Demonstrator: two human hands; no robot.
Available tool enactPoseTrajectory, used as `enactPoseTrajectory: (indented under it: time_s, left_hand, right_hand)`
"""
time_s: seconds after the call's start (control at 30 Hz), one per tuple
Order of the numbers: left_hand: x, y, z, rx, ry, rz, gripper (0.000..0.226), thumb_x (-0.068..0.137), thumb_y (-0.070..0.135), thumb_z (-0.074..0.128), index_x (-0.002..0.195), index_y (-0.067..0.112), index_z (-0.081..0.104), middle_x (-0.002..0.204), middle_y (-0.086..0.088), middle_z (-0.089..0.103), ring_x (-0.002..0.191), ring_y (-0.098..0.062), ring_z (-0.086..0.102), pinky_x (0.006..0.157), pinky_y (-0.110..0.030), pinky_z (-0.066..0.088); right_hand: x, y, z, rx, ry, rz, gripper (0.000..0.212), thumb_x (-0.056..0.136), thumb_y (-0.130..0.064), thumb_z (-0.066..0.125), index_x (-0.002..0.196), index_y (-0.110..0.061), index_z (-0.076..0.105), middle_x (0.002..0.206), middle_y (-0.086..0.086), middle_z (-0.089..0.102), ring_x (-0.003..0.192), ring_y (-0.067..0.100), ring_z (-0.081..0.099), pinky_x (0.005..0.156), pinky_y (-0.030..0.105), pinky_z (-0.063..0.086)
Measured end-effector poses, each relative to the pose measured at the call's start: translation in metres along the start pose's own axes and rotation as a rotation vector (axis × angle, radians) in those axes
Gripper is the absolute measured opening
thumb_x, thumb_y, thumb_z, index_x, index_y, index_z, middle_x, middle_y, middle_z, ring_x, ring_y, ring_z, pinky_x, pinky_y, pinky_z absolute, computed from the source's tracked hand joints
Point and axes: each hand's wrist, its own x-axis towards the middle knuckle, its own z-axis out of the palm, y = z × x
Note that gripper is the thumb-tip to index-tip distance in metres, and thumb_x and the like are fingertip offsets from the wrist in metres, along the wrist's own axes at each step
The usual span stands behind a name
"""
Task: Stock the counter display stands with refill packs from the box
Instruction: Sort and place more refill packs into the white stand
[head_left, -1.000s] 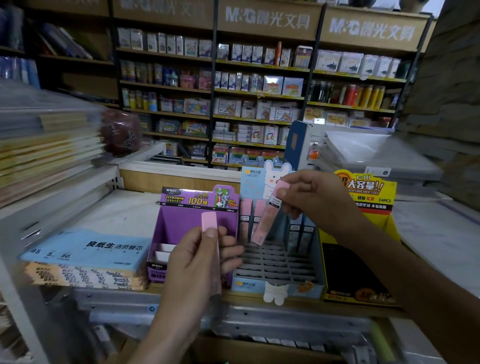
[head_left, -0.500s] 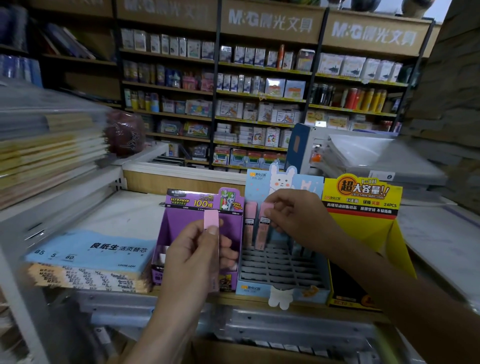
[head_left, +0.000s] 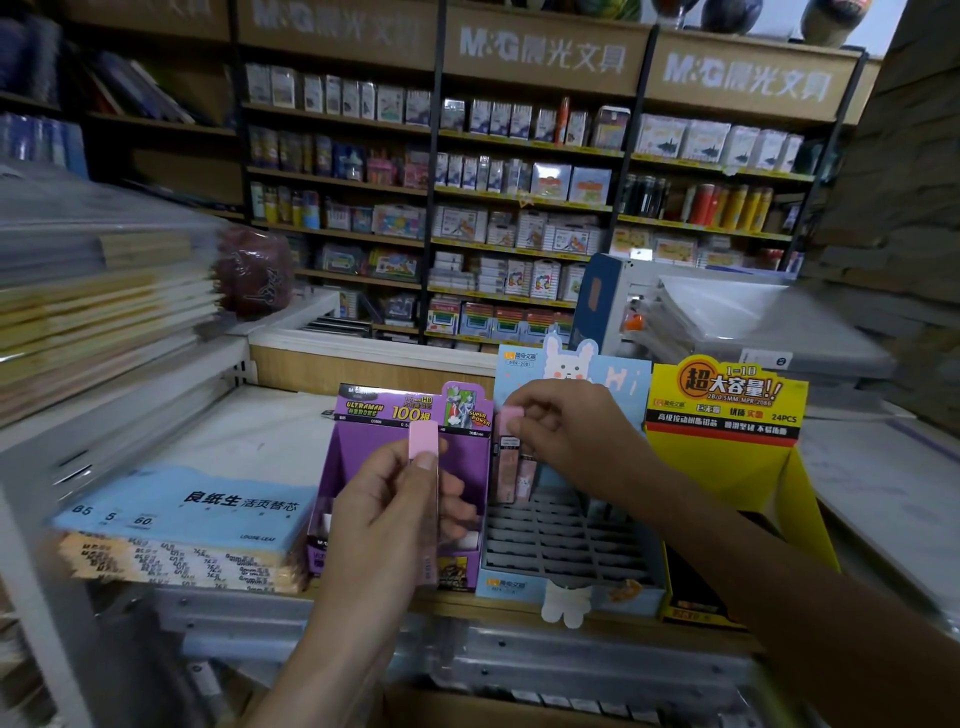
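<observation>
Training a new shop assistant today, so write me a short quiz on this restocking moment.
1. True or false: the left hand holds a pink refill pack.
2. Where is the right hand seating its pink pack? A purple stand, B blue rabbit stand, C yellow stand.
3. Are most grid slots in that stand filled or empty?
Key: 1 true; 2 B; 3 empty.

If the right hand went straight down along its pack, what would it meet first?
Probably the slotted grid of the blue stand, back row; the right hand pinches a pink pack over it. Depth unclear.
</observation>
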Motion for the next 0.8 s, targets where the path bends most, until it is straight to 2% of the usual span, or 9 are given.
enactPoseTrajectory:
  time_s: [0.23, 0.4, 0.57, 0.67, 0.8]
  left_hand:
    - [0.001, -0.001, -0.001, 0.008, 0.013, -0.011, 0.029, 0.103, 0.019, 0.053, 0.08, 0.024, 0.07, 0.072, -0.008, 0.07, 0.061, -0.019, 0.068, 0.054, -0.025, 0.055]
    - [0.001, -0.001, 0.001, 0.003, 0.012, -0.021, 0.031, 0.104, 0.017, 0.052, 0.079, 0.023, 0.07, 0.072, -0.009, 0.07, 0.059, -0.018, 0.066, 0.053, -0.026, 0.055]
    - [0.002, -0.002, 0.001, 0.019, 0.009, -0.027, 0.029, 0.104, 0.019, 0.053, 0.081, 0.022, 0.071, 0.072, -0.01, 0.071, 0.06, -0.019, 0.066, 0.055, -0.026, 0.056]
    - [0.002, -0.003, 0.002, 0.017, 0.006, -0.029, 0.029, 0.104, 0.018, 0.053, 0.082, 0.023, 0.071, 0.073, -0.009, 0.071, 0.061, -0.019, 0.067, 0.055, -0.026, 0.056]
    - [0.001, -0.003, 0.0, -0.015, -0.002, -0.04, 0.027, 0.104, 0.016, 0.052, 0.084, 0.02, 0.071, 0.074, -0.01, 0.069, 0.06, -0.018, 0.067, 0.052, -0.024, 0.053]
  right_hand:
    - [0.001, -0.001, -0.002, -0.06, 0.019, -0.001, 0.01, 0.09, -0.016, 0.069, 0.098, -0.014, 0.075, 0.076, -0.001, 0.068, 0.072, 0.015, 0.061, 0.072, 0.034, 0.053]
    - [0.001, -0.001, -0.006, -0.042, -0.011, 0.024, 0.01, 0.091, -0.017, 0.069, 0.098, -0.011, 0.073, 0.077, 0.006, 0.07, 0.073, 0.022, 0.065, 0.073, 0.039, 0.055]
    - [-0.001, -0.001, -0.002, -0.006, -0.01, 0.044, 0.009, 0.09, -0.014, 0.069, 0.097, -0.011, 0.073, 0.078, 0.006, 0.071, 0.073, 0.02, 0.068, 0.073, 0.039, 0.057]
    - [-0.002, -0.001, 0.004, 0.023, 0.002, 0.049, 0.007, 0.089, -0.013, 0.07, 0.095, -0.014, 0.071, 0.072, 0.003, 0.071, 0.069, 0.016, 0.069, 0.072, 0.04, 0.058]
    - [-0.006, 0.002, 0.012, 0.004, 0.004, 0.031, 0.017, 0.089, -0.01, 0.07, 0.091, -0.023, 0.059, 0.06, -0.001, 0.067, 0.058, 0.01, 0.067, 0.065, 0.042, 0.058]
